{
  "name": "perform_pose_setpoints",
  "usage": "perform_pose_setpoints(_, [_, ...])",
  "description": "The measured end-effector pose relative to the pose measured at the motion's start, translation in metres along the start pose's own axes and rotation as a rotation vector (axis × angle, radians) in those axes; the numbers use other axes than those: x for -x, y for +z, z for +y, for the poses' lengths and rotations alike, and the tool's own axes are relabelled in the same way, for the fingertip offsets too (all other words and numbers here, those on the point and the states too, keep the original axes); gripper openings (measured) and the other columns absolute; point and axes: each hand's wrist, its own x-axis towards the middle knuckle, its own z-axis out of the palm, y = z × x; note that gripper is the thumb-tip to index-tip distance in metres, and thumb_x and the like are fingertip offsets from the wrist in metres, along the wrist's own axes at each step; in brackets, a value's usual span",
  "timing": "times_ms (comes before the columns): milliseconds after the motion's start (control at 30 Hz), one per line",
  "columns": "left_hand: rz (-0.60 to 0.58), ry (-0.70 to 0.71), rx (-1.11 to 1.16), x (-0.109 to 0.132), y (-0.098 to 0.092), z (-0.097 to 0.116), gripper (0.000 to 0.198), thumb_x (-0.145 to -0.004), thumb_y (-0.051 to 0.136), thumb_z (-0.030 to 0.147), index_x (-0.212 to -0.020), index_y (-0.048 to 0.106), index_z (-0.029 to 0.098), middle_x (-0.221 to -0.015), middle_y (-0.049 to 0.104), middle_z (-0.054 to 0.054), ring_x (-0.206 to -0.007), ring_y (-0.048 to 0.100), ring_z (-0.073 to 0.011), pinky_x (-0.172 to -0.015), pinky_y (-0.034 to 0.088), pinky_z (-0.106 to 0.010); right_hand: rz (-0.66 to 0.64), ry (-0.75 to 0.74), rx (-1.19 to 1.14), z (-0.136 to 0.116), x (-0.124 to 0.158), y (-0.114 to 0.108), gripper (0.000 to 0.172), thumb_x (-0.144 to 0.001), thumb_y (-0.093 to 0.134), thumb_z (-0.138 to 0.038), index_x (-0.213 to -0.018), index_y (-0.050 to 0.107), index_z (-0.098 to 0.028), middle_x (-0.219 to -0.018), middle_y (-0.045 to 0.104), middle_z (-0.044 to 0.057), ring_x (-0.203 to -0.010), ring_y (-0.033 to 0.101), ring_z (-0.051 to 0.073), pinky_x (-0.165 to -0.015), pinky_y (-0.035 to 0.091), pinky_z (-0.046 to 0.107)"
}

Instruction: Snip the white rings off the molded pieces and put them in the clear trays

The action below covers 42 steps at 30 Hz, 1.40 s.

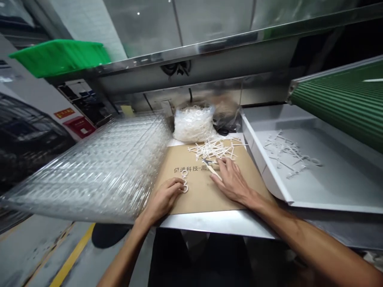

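My left hand [163,198] has its fingertips closed on a small white plastic ring piece [185,188], with a round loop showing at each end. It is held low over a brown cardboard sheet [197,202] printed with dark characters. In my right hand [233,180] is a pair of nippers [214,172] with pale handles. Their metal jaws point up and left, towards a loose pile of thin white plastic sprues [211,149] on the far part of the cardboard. The jaws are apart from the ring piece. My right fingers partly hide the tool.
Behind the pile stands a clear bag [194,124] full of white rings. Wrapped clear plastic trays [98,163] are stacked at left. A grey bin [338,183] at right holds white sprues [289,153], below a green ribbed conveyor belt [344,93]. A green crate [64,57] sits upper left.
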Motion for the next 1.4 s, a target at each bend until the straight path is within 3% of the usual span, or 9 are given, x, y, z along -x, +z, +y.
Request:
perform_pose_setpoints(133, [0.089, -0.098, -0.097, 0.005, 0.005, 0.005, 0.022, -0.101, 0.041, 0.023, -0.108, 0.061, 0.021, -0.118, 0.063, -0.008, -0.110, 0.060, -0.0214, -0.097, 0.047, -0.037, -0.034, -0.014, -0.040, -0.002, 0.000, 0.002, 0.057, -0.098, 0.050, -0.042, -0.147, 0.040, -0.014, -0.133, 0.048, 0.019, -0.125, 0.049, 0.034, -0.108, 0.041, 0.055])
perform_pose_setpoints(300, [0.133, -0.331, -0.279, 0.001, 0.016, 0.027, 0.034, -0.090, 0.061, 0.051, -0.101, 0.061, 0.019, -0.103, 0.060, -0.009, -0.099, 0.058, -0.0273, -0.087, 0.048, -0.040, -0.077, 0.152, -0.595, -0.003, 0.000, 0.000, 0.058, -0.097, 0.052, -0.052, -0.147, 0.044, -0.023, -0.147, 0.046, 0.013, -0.136, 0.047, 0.029, -0.116, 0.037, 0.049])
perform_pose_setpoints(467, [0.201, -0.343, -0.152, -0.003, 0.021, 0.030, 0.013, -0.096, 0.053, 0.032, -0.097, 0.058, 0.020, -0.094, 0.061, -0.005, -0.089, 0.059, -0.0223, -0.079, 0.046, -0.035, -0.200, 0.264, -0.896, -0.009, 0.004, -0.001, 0.061, -0.096, 0.054, -0.057, -0.144, 0.046, -0.021, -0.146, 0.053, 0.014, -0.121, 0.062, 0.028, -0.110, 0.044, 0.049])
perform_pose_setpoints(600, [0.359, -0.279, 0.105, -0.004, 0.014, 0.034, 0.014, -0.094, 0.058, 0.024, -0.107, 0.058, 0.020, -0.095, 0.064, -0.003, -0.083, 0.060, -0.0181, -0.076, 0.047, -0.031, -0.331, 0.321, -1.150, -0.013, 0.013, -0.002, 0.053, -0.094, 0.060, -0.053, -0.134, 0.057, -0.019, -0.130, 0.063, 0.012, -0.121, 0.061, 0.029, -0.112, 0.041, 0.048])
perform_pose_setpoints(733, [0.482, -0.245, 0.185, -0.007, 0.005, 0.046, 0.019, -0.092, 0.061, 0.021, -0.111, 0.062, 0.019, -0.094, 0.065, -0.004, -0.082, 0.060, -0.0162, -0.076, 0.048, -0.030, -0.432, 0.249, -1.153, -0.018, 0.020, -0.007, 0.047, -0.096, 0.054, -0.051, -0.128, 0.061, -0.017, -0.119, 0.065, 0.013, -0.118, 0.060, 0.031, -0.111, 0.039, 0.052])
perform_pose_setpoints(967, [0.665, -0.227, 0.369, -0.018, 0.006, 0.059, 0.022, -0.093, 0.064, 0.025, -0.115, 0.065, 0.021, -0.102, 0.064, -0.006, -0.093, 0.062, -0.0179, -0.084, 0.051, -0.031, -0.547, 0.175, -1.102, -0.031, 0.024, -0.024, 0.040, -0.099, 0.048, -0.045, -0.130, 0.058, -0.021, -0.123, 0.062, 0.010, -0.120, 0.056, 0.028, -0.110, 0.037, 0.048])
perform_pose_setpoints(1200, [0.665, -0.179, 0.420, -0.023, 0.017, 0.070, 0.025, -0.092, 0.066, 0.025, -0.117, 0.066, 0.022, -0.101, 0.062, -0.007, -0.091, 0.062, -0.0188, -0.082, 0.053, -0.032, -0.477, 0.123, -0.880, -0.043, 0.024, -0.035, 0.042, -0.100, 0.046, -0.052, -0.123, 0.063, -0.020, -0.110, 0.063, 0.010, -0.108, 0.058, 0.027, -0.098, 0.047, 0.042])
perform_pose_setpoints(1400, [0.675, -0.170, 0.450, -0.022, 0.024, 0.072, 0.030, -0.093, 0.065, 0.021, -0.122, 0.065, 0.025, -0.106, 0.061, -0.007, -0.094, 0.061, -0.0181, -0.086, 0.053, -0.034, -0.460, 0.143, -0.841, -0.046, 0.025, -0.032, 0.043, -0.101, 0.046, -0.054, -0.115, 0.069, -0.020, -0.097, 0.064, 0.009, -0.100, 0.060, 0.026, -0.089, 0.050, 0.039])
